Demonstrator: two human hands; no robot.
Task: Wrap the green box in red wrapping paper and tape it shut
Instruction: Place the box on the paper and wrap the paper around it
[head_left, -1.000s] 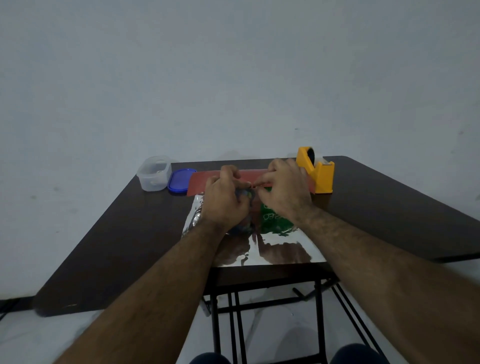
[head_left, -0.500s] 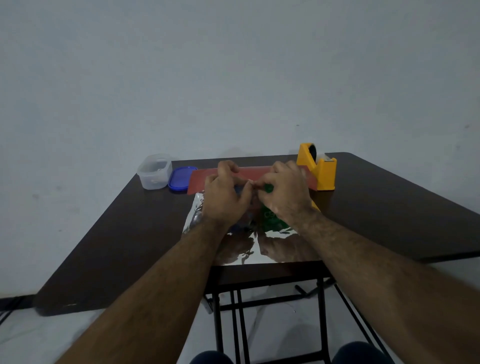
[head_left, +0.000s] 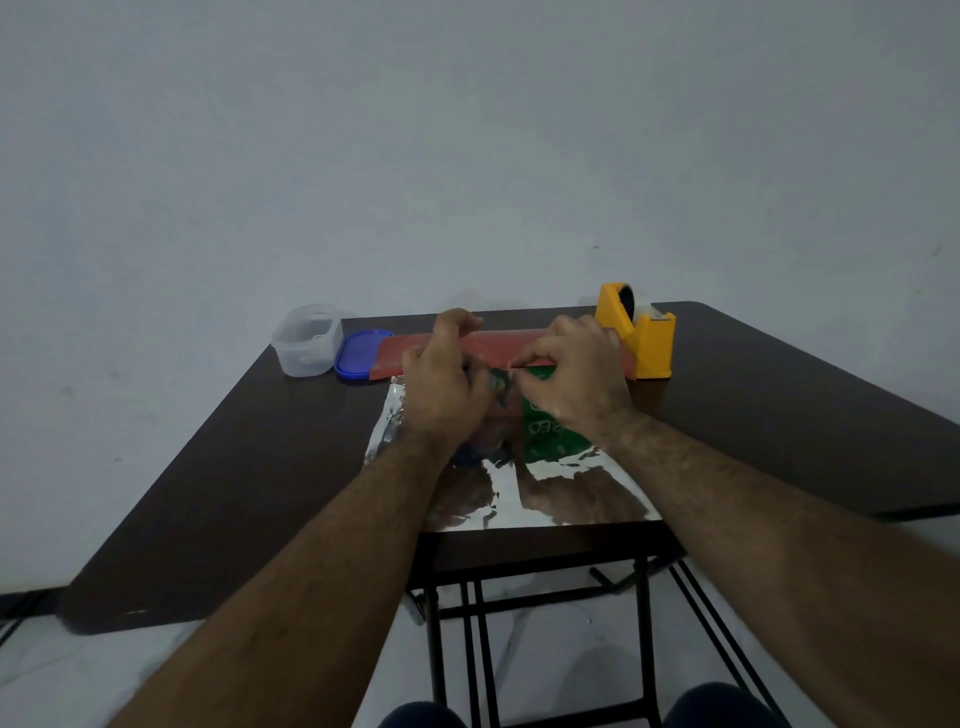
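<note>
the dark surface (head_left: 208, 493) carries the red wrapping paper (head_left: 498, 351), silver side up: thin, slick, probably creases easily, best held by its edges. the green box (head_left: 550, 441) at its middle looks light and stiff. left hand (head_left: 441, 387) and right hand (head_left: 576, 379) curl over it; what each grip pinches is hidden.

I have one view only, from the camera worn on the head, facing forward and down. It looks along both forearms to the dark worktop (head_left: 218, 467) close ahead, with a bare wall (head_left: 467, 156) behind.
</note>
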